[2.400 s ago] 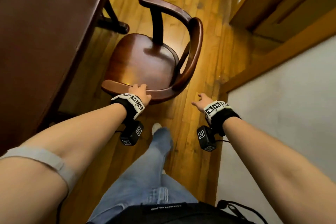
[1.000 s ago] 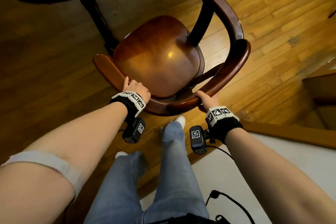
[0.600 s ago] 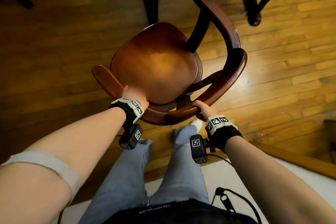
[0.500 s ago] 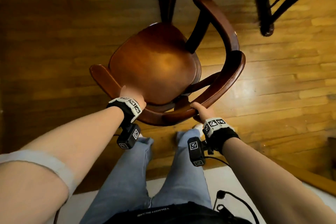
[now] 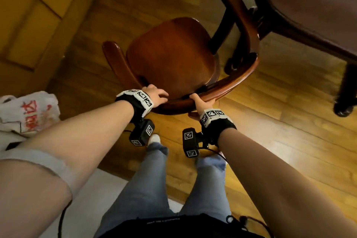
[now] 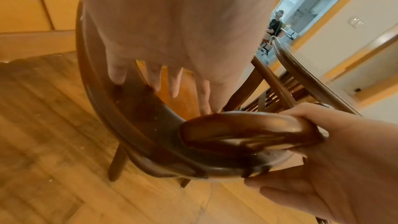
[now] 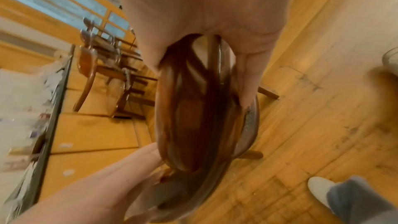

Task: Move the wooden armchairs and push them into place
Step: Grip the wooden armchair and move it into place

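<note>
A dark wooden armchair (image 5: pixel 170 58) with a curved back rail (image 5: pixel 231 83) stands on the plank floor just ahead of my legs. The end of its right arm is close to the table's edge. My left hand (image 5: pixel 155 96) lies over the near-left part of the rail, and its fingers (image 6: pixel 155 77) hook down over the inner side. My right hand (image 5: pixel 202 103) grips the rail just to the right, thumb on top and fingers under it. In the right wrist view the rail (image 7: pixel 193 108) runs through that grip. Both wrist views are blurred.
A dark wooden table (image 5: pixel 309 6) fills the upper right, with one leg (image 5: pixel 347 91) on the floor at the right. A wooden door panel (image 5: pixel 29 15) is at the upper left, and a white plastic bag (image 5: pixel 29 114) lies at the left. More chairs (image 7: pixel 101 74) stand farther off.
My right hand has taken hold of the back rail beside the left. With both hands holding on, the chair has swung round; the table now lies to its right and the door to its left.
</note>
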